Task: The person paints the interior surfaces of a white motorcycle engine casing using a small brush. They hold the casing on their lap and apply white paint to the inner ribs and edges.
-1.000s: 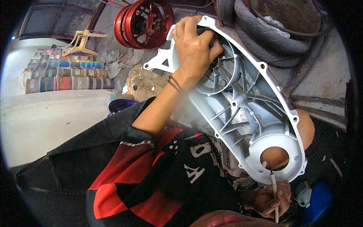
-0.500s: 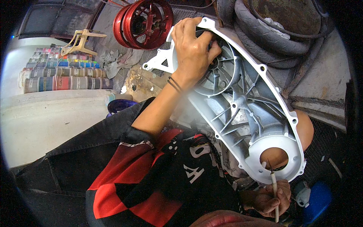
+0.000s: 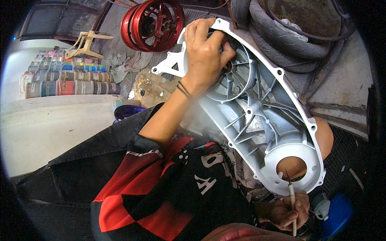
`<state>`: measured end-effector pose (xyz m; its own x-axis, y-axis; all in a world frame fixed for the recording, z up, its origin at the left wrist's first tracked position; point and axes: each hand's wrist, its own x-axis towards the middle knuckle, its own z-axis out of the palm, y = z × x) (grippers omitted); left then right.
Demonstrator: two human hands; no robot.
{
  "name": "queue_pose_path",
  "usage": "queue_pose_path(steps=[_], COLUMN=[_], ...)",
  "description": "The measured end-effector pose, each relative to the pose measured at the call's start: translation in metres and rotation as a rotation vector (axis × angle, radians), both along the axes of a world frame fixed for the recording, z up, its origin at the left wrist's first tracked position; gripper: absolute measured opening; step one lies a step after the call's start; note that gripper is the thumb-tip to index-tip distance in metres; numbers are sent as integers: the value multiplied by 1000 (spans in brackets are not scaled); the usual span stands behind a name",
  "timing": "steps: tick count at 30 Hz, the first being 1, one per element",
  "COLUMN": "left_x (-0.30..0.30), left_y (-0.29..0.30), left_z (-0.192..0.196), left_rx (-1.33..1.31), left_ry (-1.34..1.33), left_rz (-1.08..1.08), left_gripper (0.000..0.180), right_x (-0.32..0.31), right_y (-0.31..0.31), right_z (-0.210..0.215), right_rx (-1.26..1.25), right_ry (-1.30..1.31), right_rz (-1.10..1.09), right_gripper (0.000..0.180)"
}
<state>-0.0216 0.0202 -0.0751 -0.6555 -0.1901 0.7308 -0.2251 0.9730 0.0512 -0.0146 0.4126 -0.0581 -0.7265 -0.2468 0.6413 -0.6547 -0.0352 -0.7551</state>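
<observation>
A long metal engine casing [image 3: 263, 120], with a whitish rim and ribbed grey inside, lies slanted across the middle. My left hand [image 3: 206, 52] grips its upper end, fingers over the rim and thumb bent inside near the round hub. At the lower right, my right hand [image 3: 287, 215] is closed round a slim pale-handled tool with a thin dark pointed tip [image 3: 292, 205]. I cannot make out whether it is a brush or a scriber. Its tip stands at the lower edge of the casing's large round opening; whether it touches the metal is unclear. Bare skin shows through that opening.
Red wheel rims [image 3: 152, 26] lie beyond the casing's upper end, and black tyres [image 3: 287, 44] are stacked at the far right. Rows of small paint containers [image 3: 68, 82] and a cream-coloured frame part [image 3: 86, 45] stand at the left. A blue container [image 3: 337, 213] sits at the lower right.
</observation>
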Motion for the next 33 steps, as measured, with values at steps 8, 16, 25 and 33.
queue_pose_path(steps=[8, 16, 25, 33], left_x=[2, 9, 28, 48], left_y=[-4, -5, -16, -44], left_z=[3, 6, 27, 34], left_rx=[31, 40, 296, 911], left_ry=[5, -2, -8, 221], left_rz=[-57, -88, -279, -485], left_gripper=[26, 22, 19, 12], right_x=[-1, -1, 3, -1], right_y=[-2, 2, -1, -12], right_z=[0, 2, 1, 8], right_rx=[-21, 20, -46, -46], right_ry=[10, -8, -60, -110], right_rz=[-12, 12, -169, -394], right_gripper=[29, 29, 29, 27])
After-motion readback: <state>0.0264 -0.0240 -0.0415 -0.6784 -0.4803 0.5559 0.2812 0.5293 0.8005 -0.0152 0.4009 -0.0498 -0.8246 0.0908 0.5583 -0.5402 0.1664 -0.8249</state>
